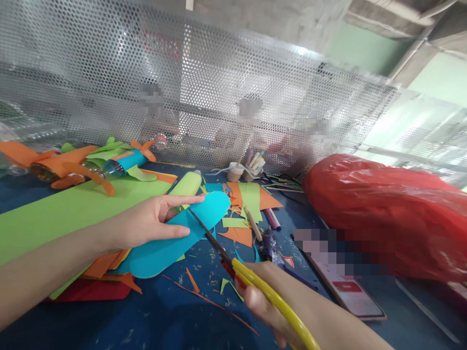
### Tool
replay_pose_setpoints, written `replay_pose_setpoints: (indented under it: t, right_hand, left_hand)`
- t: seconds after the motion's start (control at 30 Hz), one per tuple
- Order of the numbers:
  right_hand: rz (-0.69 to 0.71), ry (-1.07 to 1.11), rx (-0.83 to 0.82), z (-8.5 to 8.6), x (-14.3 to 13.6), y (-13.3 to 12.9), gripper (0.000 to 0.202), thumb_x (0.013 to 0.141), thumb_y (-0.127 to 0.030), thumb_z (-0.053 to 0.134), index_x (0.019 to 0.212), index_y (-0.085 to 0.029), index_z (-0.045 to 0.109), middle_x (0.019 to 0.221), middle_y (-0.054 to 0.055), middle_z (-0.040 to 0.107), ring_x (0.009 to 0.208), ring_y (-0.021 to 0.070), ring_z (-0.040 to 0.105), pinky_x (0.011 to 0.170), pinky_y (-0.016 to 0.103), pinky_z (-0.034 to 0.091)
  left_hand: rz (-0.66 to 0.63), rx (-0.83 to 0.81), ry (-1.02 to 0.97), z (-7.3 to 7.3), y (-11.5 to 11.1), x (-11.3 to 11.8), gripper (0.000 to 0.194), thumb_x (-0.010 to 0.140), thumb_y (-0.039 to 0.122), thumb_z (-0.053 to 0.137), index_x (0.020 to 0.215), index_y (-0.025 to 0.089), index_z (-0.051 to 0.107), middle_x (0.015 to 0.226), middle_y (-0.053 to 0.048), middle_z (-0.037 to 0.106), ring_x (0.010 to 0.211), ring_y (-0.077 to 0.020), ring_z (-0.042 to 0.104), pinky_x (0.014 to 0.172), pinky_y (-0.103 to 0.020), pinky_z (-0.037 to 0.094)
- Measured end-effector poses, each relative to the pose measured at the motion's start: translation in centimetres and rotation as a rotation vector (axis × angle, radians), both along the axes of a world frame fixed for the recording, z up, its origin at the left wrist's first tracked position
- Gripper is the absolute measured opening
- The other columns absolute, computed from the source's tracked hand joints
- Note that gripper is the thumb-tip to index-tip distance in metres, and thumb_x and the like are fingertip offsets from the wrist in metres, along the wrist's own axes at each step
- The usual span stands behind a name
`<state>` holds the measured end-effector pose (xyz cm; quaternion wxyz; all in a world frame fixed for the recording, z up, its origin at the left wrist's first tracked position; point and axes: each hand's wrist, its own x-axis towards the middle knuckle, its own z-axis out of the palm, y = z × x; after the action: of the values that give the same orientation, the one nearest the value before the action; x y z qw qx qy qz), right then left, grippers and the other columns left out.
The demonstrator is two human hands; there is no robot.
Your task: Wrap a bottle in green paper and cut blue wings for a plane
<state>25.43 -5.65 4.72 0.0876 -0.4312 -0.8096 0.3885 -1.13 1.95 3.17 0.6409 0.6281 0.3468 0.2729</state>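
Note:
A long blue paper cutout (153,257) with rounded ends is pinched between the thumb and fingers of my left hand (156,218). My right hand (270,296) grips a pair of scissors (277,304) with yellow and red handles. Their dark blades point up and left, lying against the blue paper near its middle. How far the blades are parted, and whether they are cutting in, I cannot tell. Below the paper, thin orange and green offcuts (192,280) are scattered on the dark blue tabletop (164,321).
Paper-wrapped orange (69,160) and blue (127,162) bottle models stand left beside a large green sheet (73,206). A glue gun (270,245), markers (273,218) and a phone (361,301) lie right. Behind are pen cups (235,172), a red plastic bag (383,214) and a perforated metal screen (219,73).

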Motion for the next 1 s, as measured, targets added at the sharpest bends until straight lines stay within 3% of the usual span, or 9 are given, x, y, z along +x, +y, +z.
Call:
replay_pose_setpoints:
  t: [0.33,0.53,0.83,1.0]
  right_hand:
    - [-0.029,0.016,-0.056,0.0,0.1,0.0,0.062,0.090,-0.073,0.025,0.083,-0.017,0.050,0.064,-0.004,0.038,0.052,0.0079,0.037,0.040,0.019,0.027]
    - [-0.007,0.025,-0.038,-0.1,0.1,0.1,0.059,0.090,-0.072,0.024,0.079,-0.018,0.046,0.065,-0.004,0.036,0.052,0.0078,0.034,0.042,0.020,0.025]
    - [0.068,-0.041,-0.039,0.5,-0.1,0.2,0.065,0.087,-0.077,0.021,0.081,-0.017,0.046,0.068,-0.003,0.038,0.056,0.0095,0.035,0.047,0.021,0.031]
    - [0.136,-0.001,0.018,0.4,0.3,0.5,0.066,0.086,-0.077,0.024,0.081,-0.017,0.049,0.072,0.001,0.047,0.062,0.0122,0.041,0.052,0.022,0.035]
  left_hand:
    - [-0.009,0.016,0.003,-0.1,0.0,-0.1,0.071,0.081,0.025,0.070,0.143,0.036,0.036,0.112,-0.003,0.072,0.097,-0.0264,0.069,0.078,-0.038,0.056]
    - [-0.063,0.105,-0.055,-0.2,0.0,0.0,0.070,0.082,0.021,0.070,0.141,0.040,0.038,0.142,0.000,0.052,0.124,-0.0265,0.053,0.095,-0.038,0.050]
    - [-0.033,0.063,0.132,0.8,-0.3,-0.6,0.073,0.079,0.025,0.071,0.144,0.031,0.038,0.102,-0.001,0.074,0.095,-0.0270,0.068,0.071,-0.030,0.055]
    - [-0.113,0.063,0.068,0.2,0.0,-0.6,0.076,0.079,0.025,0.071,0.145,0.028,0.035,0.104,-0.003,0.073,0.094,-0.0259,0.067,0.070,-0.031,0.054]
